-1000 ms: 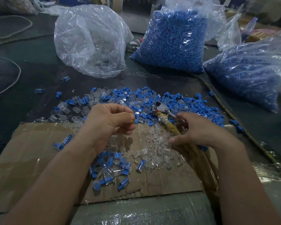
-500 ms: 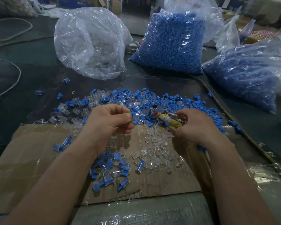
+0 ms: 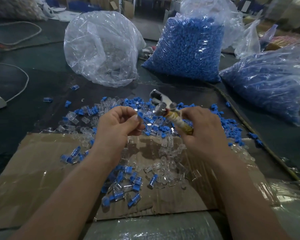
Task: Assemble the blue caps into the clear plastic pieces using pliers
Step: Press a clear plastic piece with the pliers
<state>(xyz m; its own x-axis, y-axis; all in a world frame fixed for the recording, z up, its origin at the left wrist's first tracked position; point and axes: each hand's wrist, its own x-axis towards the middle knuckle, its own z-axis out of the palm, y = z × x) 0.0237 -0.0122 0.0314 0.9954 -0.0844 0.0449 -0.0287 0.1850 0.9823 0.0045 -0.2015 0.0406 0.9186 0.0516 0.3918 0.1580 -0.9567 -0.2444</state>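
My left hand point(image 3: 118, 123) pinches a clear plastic piece with a blue cap point(image 3: 140, 115) between thumb and fingers. My right hand point(image 3: 201, 129) grips the tape-wrapped handles of the pliers point(image 3: 164, 104), raised above the pile with the metal jaws pointing up and left. The cap sits a short way left of the pliers' head, apart from it. Below both hands lies a loose pile of blue caps and clear pieces point(image 3: 156, 118). Nearer me, several assembled pieces point(image 3: 126, 184) lie on the cardboard.
A taped cardboard sheet point(image 3: 33, 170) covers the near surface. Behind the pile stand a clear bag of clear pieces point(image 3: 102, 49) and two bags of blue caps point(image 3: 185, 49), point(image 3: 267, 84). A white cord point(image 3: 24, 78) runs at the left.
My right hand has lifted the pliers off the pile and tilted the jaws upward. My left hand has risen too, with the capped piece in its fingertips.
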